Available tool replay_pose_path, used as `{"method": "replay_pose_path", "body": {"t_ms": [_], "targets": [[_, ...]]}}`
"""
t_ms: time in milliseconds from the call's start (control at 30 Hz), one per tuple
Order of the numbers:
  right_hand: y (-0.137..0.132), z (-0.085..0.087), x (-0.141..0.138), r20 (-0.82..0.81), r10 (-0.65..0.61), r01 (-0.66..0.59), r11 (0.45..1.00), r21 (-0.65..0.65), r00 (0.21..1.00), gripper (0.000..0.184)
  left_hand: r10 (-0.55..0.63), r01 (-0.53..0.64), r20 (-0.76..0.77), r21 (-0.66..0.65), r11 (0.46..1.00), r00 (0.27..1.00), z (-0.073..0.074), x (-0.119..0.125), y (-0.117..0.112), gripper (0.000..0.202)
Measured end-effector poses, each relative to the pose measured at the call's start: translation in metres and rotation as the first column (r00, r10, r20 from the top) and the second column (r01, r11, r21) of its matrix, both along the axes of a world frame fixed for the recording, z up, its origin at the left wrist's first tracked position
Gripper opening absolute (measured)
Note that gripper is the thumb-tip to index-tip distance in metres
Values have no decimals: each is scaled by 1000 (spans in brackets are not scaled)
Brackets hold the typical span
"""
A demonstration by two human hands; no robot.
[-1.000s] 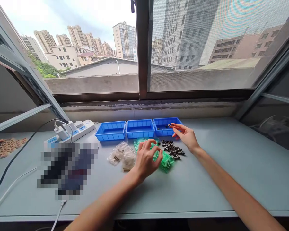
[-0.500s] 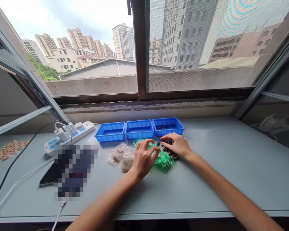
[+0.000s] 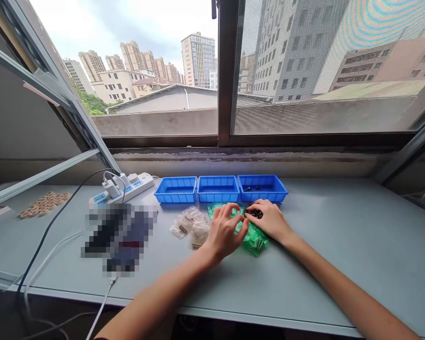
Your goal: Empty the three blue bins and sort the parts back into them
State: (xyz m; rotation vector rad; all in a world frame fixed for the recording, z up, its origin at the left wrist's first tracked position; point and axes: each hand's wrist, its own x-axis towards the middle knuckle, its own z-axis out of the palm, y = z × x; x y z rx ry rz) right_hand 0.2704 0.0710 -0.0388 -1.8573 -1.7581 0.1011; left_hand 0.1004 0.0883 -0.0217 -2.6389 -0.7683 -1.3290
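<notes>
My right hand (image 3: 271, 220) rests on the table, its thumb and fingers curved round a pile of small black parts (image 3: 255, 214). Their exact kind is too small to make out. Just left of it, my left hand (image 3: 225, 232) hovers with bent fingers, a gap between thumb and forefinger and nothing visible in it. Beneath and between the hands lie green plastic bags (image 3: 258, 242) with thin metal pieces inside. Clear plastic bags (image 3: 188, 221) of small metal pieces lie left of my left hand, which partly hides them.
Three blue bins stand in a row behind: left (image 3: 175, 197), middle (image 3: 218, 196) and right (image 3: 265, 195), the right one with a few black parts inside. A power strip (image 3: 141, 181), blurred dark devices (image 3: 127, 241), cables and wooden pieces (image 3: 44, 204) lie left. A window rises behind.
The camera view has shifted, moving the scene rightward. My right hand has lowered and drawn closer round the black parts. My left hand stays beside it, bent much as before.
</notes>
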Motion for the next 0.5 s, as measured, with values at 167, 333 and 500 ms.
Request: {"method": "replay_pose_path", "body": {"t_ms": [167,333,500], "targets": [[-1,-1,1,4,1,-1,996,88,1000,12,-3,3,-7,-11,1000,1000,0,-1,0,20],[-4,8,5,-87,-27,43,981,190,996,14,21,-21,-5,-56,998,1000,0,0,2,10],[-8,21,-1,-404,79,-10,985,171,911,23,56,-57,-19,-101,993,998,1,0,6,13]]}}
